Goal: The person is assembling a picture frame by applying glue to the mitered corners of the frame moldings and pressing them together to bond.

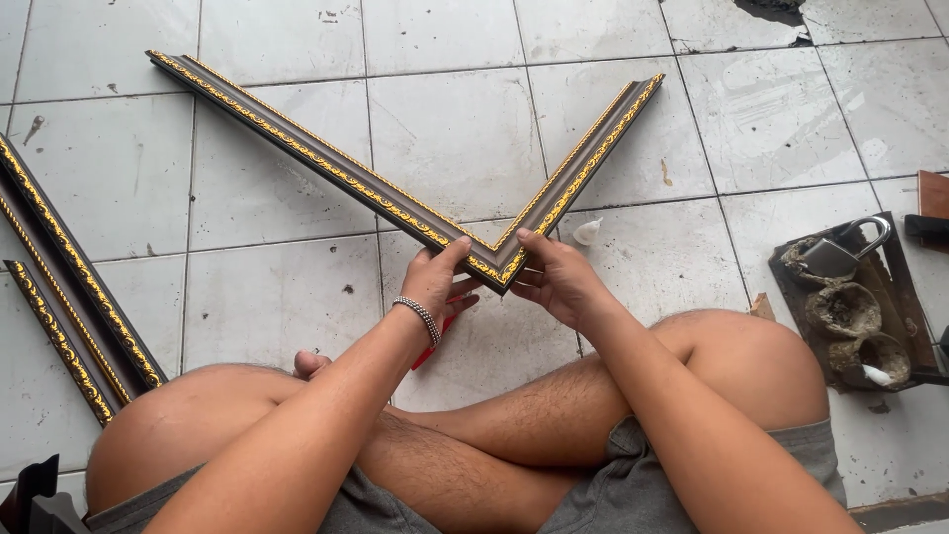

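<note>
person seated cross-legged on white glazed floor tiles (pixel 119 168), worn and stained. two dark brown moulded frame lengths with gilt scrollwork edging meet in a v: the left frame length (pixel 297 148) and the right frame length (pixel 583 163), mitred ends touching at the corner (pixel 491 265), which is raised just above the knees while the far ends seem to rest on the tiles. left hand (pixel 435 282), beaded bracelet on the wrist, pinches the left side of the joint, thumb on top. right hand (pixel 554 277) grips the right side the same way; both press inward, apparently to keep the mitre closed and flush. something red (pixel 440 336) shows under the left hand, unclear what. spare matching frame strips (pixel 69 297) lie at far left. dark tray of crusted pots (pixel 855 307) at right.
</note>
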